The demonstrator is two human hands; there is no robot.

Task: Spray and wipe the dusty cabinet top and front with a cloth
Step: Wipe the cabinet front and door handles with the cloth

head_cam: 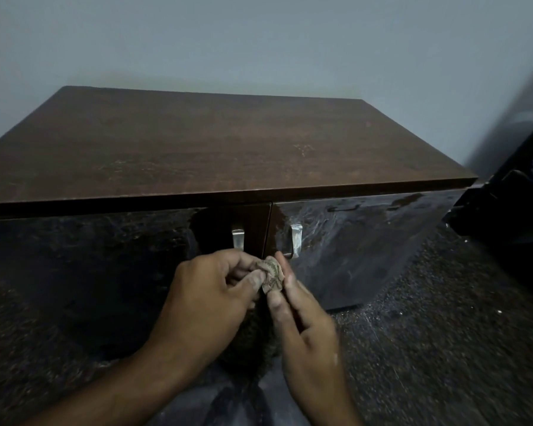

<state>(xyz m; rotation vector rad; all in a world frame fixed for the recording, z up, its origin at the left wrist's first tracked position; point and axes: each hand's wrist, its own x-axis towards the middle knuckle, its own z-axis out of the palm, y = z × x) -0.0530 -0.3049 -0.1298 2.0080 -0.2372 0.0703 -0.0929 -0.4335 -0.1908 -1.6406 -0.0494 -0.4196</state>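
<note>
Both hands pinch the small wadded cloth between them, left hand and right hand fingers clamped on it, just below the door handles on the cabinet front.

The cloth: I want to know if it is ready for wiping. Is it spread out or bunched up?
Bunched up. The cloth is a small crumpled wad pinched between the left hand and right hand.
</note>
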